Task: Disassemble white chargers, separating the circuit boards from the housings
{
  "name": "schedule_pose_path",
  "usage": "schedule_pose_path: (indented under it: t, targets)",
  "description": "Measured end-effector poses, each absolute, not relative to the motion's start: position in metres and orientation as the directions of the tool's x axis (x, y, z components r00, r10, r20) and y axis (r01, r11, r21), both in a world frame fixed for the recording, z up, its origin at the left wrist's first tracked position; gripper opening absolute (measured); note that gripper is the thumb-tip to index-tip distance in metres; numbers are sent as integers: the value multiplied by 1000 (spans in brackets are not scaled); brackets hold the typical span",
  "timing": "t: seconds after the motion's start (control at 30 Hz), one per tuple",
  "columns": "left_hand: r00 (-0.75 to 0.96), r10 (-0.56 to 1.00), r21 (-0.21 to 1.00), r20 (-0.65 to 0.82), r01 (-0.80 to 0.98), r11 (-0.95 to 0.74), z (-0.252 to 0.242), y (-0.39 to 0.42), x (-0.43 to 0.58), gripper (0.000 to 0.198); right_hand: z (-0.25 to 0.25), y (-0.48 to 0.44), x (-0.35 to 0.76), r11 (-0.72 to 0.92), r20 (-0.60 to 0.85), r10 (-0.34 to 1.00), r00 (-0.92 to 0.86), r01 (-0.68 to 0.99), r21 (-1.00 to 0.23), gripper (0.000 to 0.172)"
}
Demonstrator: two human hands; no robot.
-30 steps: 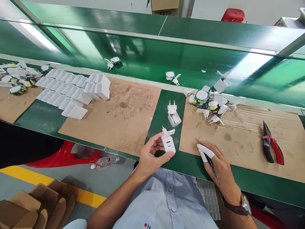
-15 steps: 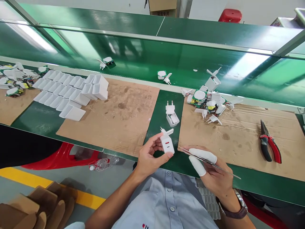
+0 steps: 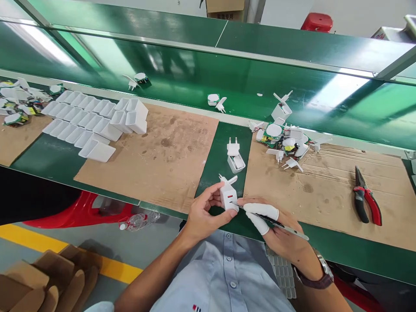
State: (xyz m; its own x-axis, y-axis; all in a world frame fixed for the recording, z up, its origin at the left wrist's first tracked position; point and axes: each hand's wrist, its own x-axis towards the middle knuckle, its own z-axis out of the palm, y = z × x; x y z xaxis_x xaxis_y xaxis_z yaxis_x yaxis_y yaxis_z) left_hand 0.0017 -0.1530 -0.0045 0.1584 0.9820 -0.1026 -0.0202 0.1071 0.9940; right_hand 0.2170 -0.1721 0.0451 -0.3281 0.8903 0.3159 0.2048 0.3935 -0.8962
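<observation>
Between the thumb and fingers of my left hand is a white charger, its port face with a red USB slot turned toward me and a plug piece sticking out at its far end. My right hand, with white finger cots on two fingers, grips metal tweezers. The tweezers' tip meets the charger's face by the smaller slot. Just beyond, an open white charger housing with a pronged plug piece lies on the green bench.
Rows of white housings stand on the left, by a cardboard sheet. Right of centre is a heap of circuit boards and plug pieces. Red-and-black pliers lie on the right cardboard. Circuit boards pile up far left.
My right hand has moved left with the tweezers, bringing their tip from beside the charger onto its port face. My left hand keeps holding the charger in nearly the same place.
</observation>
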Motion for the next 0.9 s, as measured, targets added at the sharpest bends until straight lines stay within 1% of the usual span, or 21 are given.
schedule_pose_path:
  t: [0.17, 0.33, 0.43, 0.57, 0.77, 0.9]
  targets:
    - [171, 979, 993, -113, 4, 114, -2, -153, 2, 66, 47, -164, 228, 425, 317, 843, -435, 177, -888, 55]
    - [168, 978, 993, -119, 18, 118, 0, -153, 3, 66, 52, -157, 240, 439, 279, 768, -576, 158, -884, 64]
    - [165, 979, 992, -124, 30, 120, 1, -153, 3, 66, 57, -152, 245, 452, 261, 734, -627, 164, -877, 66]
    - [168, 978, 993, -120, 29, 117, 1, -153, 3, 66, 63, -146, 244, 479, 267, 711, -650, 172, -861, 66]
    - [164, 978, 991, -130, 33, 127, 1, -153, 3, 67, 70, -141, 242, 511, 257, 690, -677, 204, -835, 57]
    - [172, 978, 993, -119, 27, 116, 0, -153, 2, 67, 74, -136, 243, 539, 263, 658, -705, 197, -819, 56]
